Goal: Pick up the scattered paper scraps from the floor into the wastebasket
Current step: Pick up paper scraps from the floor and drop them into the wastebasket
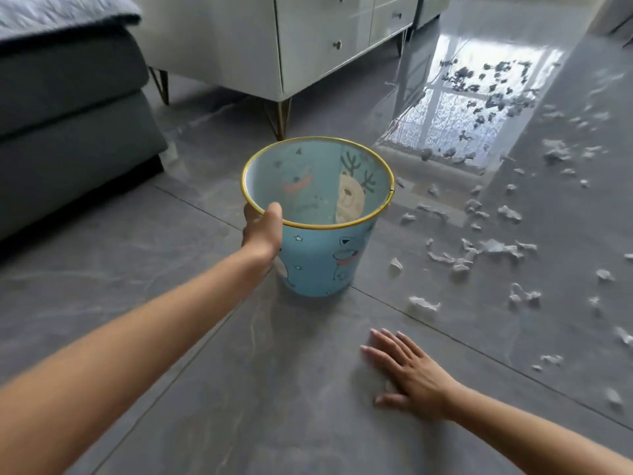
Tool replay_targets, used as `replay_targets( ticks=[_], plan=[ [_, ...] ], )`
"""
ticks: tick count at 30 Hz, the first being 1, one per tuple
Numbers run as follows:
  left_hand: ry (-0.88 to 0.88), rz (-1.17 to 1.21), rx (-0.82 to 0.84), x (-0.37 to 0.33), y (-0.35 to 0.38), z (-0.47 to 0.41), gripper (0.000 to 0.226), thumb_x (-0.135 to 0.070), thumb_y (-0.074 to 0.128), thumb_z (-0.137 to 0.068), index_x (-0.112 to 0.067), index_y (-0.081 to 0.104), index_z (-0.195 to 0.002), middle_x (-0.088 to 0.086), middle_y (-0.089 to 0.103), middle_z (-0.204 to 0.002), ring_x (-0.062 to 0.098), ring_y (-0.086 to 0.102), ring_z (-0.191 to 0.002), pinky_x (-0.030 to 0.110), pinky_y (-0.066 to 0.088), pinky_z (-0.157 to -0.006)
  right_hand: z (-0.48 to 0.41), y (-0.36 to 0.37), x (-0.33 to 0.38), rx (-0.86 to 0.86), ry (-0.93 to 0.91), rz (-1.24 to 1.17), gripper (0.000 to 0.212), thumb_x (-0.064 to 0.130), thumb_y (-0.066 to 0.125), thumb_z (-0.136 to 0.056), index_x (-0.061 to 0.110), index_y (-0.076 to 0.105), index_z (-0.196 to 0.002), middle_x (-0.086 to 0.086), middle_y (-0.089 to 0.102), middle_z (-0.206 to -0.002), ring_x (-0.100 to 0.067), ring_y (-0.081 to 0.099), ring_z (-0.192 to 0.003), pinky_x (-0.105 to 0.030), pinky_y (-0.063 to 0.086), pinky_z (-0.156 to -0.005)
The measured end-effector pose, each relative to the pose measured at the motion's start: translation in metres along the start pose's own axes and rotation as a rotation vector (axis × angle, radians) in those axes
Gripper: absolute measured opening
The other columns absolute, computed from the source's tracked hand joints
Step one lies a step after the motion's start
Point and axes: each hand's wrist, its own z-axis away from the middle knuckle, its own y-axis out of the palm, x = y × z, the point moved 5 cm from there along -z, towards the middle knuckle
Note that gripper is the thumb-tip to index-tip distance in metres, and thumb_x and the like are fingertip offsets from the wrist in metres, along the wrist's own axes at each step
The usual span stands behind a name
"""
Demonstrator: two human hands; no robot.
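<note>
- The left hand point(262, 231) grips the near rim of the wastebasket point(318, 214), thumb over the yellow edge and the other fingers hidden on the outside wall; judging by this hold, it serves to drag or steady the bin, not to lift it far.
- The wastebasket stands upright on the floor point(205, 389), just in front of the gold leg of the white cabinet point(274, 46), its mouth open upward so scraps can be dropped straight in. It looks empty.
- The right hand point(407, 368) lies flat on the floor near the lower edge of the view, fingers spread wide and holding nothing; it seems to prop the person's weight while leaning forward.
- The paper scraps point(489, 248) lie scattered to the right of the bin and back toward the far right corner, across the bright window reflection. None has been collected yet.
- Keeping the bin close to the scraps should shorten each reach.
</note>
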Motion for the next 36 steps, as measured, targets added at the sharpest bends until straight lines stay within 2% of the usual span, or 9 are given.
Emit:
replay_targets(
  ticks=[3, 8, 12, 16, 20, 24, 28, 32, 36],
  plan=[
    [0.024, -0.117, -0.148, 0.001, -0.003, -0.001, 0.049, -0.033, 0.035, -0.089, -0.009, 0.041, -0.131, 0.014, 0.036, -0.139, 0.032, 0.032, -0.129, 0.046, 0.029, -0.109, -0.001, 0.000, -0.008, -0.047, 0.093, -0.032, 0.088, 0.082, 0.023, -0.079, 0.031, 0.003, -0.148, -0.005, 0.026, -0.152, -0.027, 0.026, -0.140, -0.039, 0.006, -0.110],
    [-0.007, -0.069, -0.176, -0.002, 0.002, -0.008, 0.046, -0.024, 0.036, -0.091, -0.003, 0.039, -0.132, 0.018, 0.034, -0.138, 0.033, 0.030, -0.130, 0.042, 0.028, -0.109, -0.011, -0.013, -0.059, -0.159, 0.359, -0.135, 0.098, 0.094, 0.009, -0.058, 0.046, -0.026, -0.136, 0.005, -0.029, -0.149, -0.020, -0.023, -0.142, -0.035, -0.026, -0.109],
    [0.006, -0.045, -0.211, 0.003, 0.006, -0.017, 0.043, -0.021, 0.036, -0.091, -0.004, 0.039, -0.131, 0.017, 0.035, -0.139, 0.032, 0.030, -0.131, 0.041, 0.027, -0.106, -0.017, -0.022, -0.115, -0.163, 0.618, -0.198, 0.112, 0.092, 0.026, -0.052, 0.040, -0.016, -0.143, 0.000, -0.027, -0.153, -0.020, -0.029, -0.140, -0.041, -0.032, -0.102],
    [0.004, -0.052, -0.163, 0.000, 0.006, -0.022, 0.036, -0.019, 0.036, -0.090, -0.008, 0.041, -0.124, 0.019, 0.035, -0.138, 0.031, 0.034, -0.128, 0.037, 0.029, -0.097, -0.031, -0.038, -0.161, -0.116, 0.772, -0.249, 0.099, 0.080, 0.041, -0.073, 0.040, -0.015, -0.144, -0.003, -0.029, -0.153, -0.025, -0.026, -0.141, -0.054, -0.020, -0.107],
    [-0.014, -0.020, -0.139, 0.001, 0.008, -0.025, 0.012, -0.020, 0.036, -0.085, -0.015, 0.033, -0.096, 0.021, 0.037, -0.134, 0.033, 0.035, -0.128, 0.036, 0.027, -0.087, -0.056, -0.034, -0.174, -0.072, 0.785, -0.273, 0.085, 0.072, 0.033, -0.083, 0.034, -0.007, -0.147, -0.009, -0.018, -0.156, -0.026, -0.016, -0.144, -0.045, -0.011, -0.116],
    [0.015, 0.042, -0.101, -0.003, 0.010, -0.025, 0.039, -0.028, 0.030, -0.059, -0.014, 0.036, -0.095, 0.023, 0.037, -0.133, 0.033, 0.034, -0.127, 0.041, 0.030, -0.099, -0.080, -0.040, -0.174, -0.137, 0.775, -0.323, 0.085, 0.073, 0.033, -0.082, 0.034, -0.004, -0.148, -0.016, -0.012, -0.156, -0.029, -0.013, -0.144, -0.042, -0.006, -0.118],
    [0.009, 0.022, -0.128, -0.002, 0.009, -0.027, 0.015, -0.025, 0.036, -0.079, -0.014, 0.037, -0.090, 0.019, 0.039, -0.125, 0.032, 0.036, -0.126, 0.038, 0.030, -0.090, -0.107, -0.051, -0.154, -0.197, 0.760, -0.182, 0.086, 0.077, 0.029, -0.079, 0.029, 0.007, -0.146, -0.018, 0.010, -0.153, -0.036, 0.011, -0.141, -0.049, 0.010, -0.113],
    [0.020, 0.035, -0.125, -0.001, 0.009, -0.029, 0.006, -0.023, 0.035, -0.081, -0.017, 0.035, -0.083, 0.017, 0.040, -0.115, 0.036, 0.039, -0.127, 0.047, 0.035, -0.101, -0.124, -0.070, -0.129, -0.352, 0.601, -0.008, 0.052, 0.056, 0.038, -0.091, 0.019, 0.038, -0.127, -0.013, 0.042, -0.124, -0.032, 0.046, -0.112, -0.039, 0.037, -0.083],
    [0.011, 0.035, -0.087, -0.002, 0.011, -0.028, 0.032, -0.030, 0.033, -0.066, -0.015, 0.034, -0.095, 0.020, 0.042, -0.121, 0.036, 0.040, -0.126, 0.042, 0.036, -0.090, -0.120, -0.069, -0.120, -0.259, 0.511, 0.127, 0.020, 0.027, 0.063, -0.085, 0.010, 0.056, -0.088, -0.013, 0.065, -0.080, -0.030, 0.067, -0.061, -0.029, 0.043, -0.045]
  ],
)
